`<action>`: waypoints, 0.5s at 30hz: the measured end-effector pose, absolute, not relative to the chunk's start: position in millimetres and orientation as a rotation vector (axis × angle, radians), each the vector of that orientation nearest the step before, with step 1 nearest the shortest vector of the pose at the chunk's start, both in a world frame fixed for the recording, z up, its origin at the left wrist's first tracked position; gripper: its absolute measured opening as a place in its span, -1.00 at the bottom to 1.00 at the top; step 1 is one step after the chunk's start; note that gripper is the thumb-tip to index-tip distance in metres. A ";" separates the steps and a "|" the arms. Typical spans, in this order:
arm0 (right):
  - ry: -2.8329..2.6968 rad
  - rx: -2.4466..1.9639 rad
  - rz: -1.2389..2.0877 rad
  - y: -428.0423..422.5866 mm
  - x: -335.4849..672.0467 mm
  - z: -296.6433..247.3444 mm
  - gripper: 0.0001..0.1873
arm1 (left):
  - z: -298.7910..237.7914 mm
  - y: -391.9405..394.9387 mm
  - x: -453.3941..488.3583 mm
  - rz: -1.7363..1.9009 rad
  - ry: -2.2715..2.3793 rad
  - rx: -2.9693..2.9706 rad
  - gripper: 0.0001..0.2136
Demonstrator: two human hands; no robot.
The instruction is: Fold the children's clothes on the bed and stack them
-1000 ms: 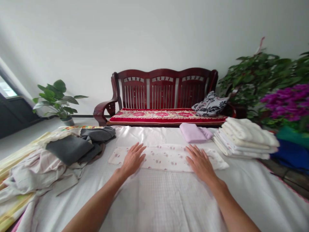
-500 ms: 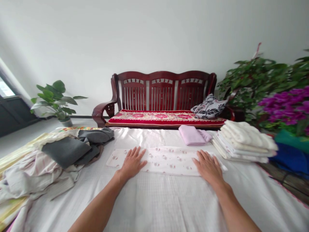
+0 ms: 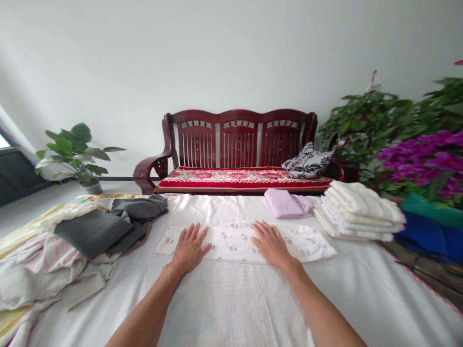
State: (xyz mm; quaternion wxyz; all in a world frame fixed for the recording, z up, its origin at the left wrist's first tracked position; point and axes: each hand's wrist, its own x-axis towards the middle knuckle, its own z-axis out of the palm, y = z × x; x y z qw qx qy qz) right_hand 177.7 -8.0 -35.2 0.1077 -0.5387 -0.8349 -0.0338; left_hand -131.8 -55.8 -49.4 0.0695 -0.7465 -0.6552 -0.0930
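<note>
Bedsheet (image 3: 224,308) holds printed cloth (image 3: 307,241) under hands (image 3: 190,248), folded stack (image 3: 358,212) right

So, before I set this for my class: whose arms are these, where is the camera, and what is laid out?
There is no machine here: the arms belong to a person wearing a camera on the head, so the picture looks forward and down at their own hands. The left hand and right hand both lie flat, fingers open, on a long folded flower-printed cloth; neither grips anything. The cloth lies on a white sheet. To the left is a loose heap of grey and pale clothes; to the right, a folded pink cloth and a stack of folded white cloths. Behind stand a red wooden bench and a potted plant.
</note>
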 end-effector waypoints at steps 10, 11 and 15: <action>-2.021 -1.564 -0.113 5.5 197.1 -55.0 -0.54 | -19.0 -17.8 -78.0 -0.501 -1.932 -2.421 -0.61; -1.987 -1.551 -0.088 6.3 198.3 -56.0 -0.54 | -15.2 -9.0 -67.5 -0.521 -1.925 -2.443 -0.62; -1.848 -1.520 -0.009 6.9 204.3 -57.6 -0.54 | -5.9 19.4 -31.8 -0.534 -1.947 -2.452 -0.73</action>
